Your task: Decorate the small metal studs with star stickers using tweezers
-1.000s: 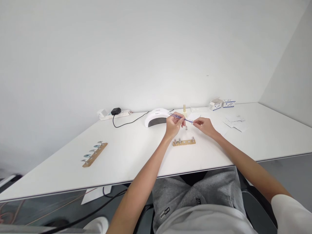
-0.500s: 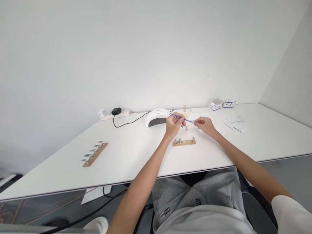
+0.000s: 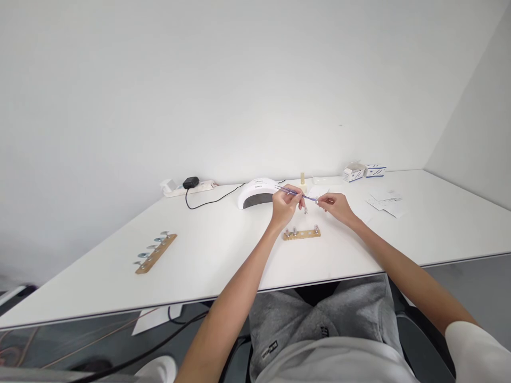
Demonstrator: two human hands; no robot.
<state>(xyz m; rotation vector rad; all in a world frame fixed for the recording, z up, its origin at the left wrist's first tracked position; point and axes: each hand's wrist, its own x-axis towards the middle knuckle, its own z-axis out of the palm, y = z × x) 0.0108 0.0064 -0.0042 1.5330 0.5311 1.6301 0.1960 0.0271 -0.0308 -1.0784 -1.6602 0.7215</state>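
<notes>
Both hands meet over the table (image 3: 223, 247), each grasping something fine. Between the thumb and fingers of the left hand (image 3: 286, 205), a slim purple tool (image 3: 293, 192) lies slanted like a pen, a hold that probably steadies its tip. That tip reaches a small shiny piece (image 3: 317, 201) pinched by the right hand (image 3: 334, 206); whether they touch is too small to tell. Gripping the piece at its edge likely leaves its other side open to the tool.

Just below the left hand, 1 loose metal stand (image 3: 306, 211) is on the tabletop. Nearer the body lies a wooden strip (image 3: 302, 236) bearing 3 small stands, 2 at its left and 1 at its right, within easy reach, with 2 pale spots between. Behind the left hand, a white arched lamp (image 3: 255, 188) turns its dark mouth forward, presumably for access. Beyond the hands is a pale bottle (image 3: 302, 181). Farther right are papers (image 3: 385, 204) and 2 boxes (image 3: 375, 171); well apart at left, another strip (image 3: 157, 255) carries 5 disc-topped holders, perhaps kept clear of the arms.
</notes>
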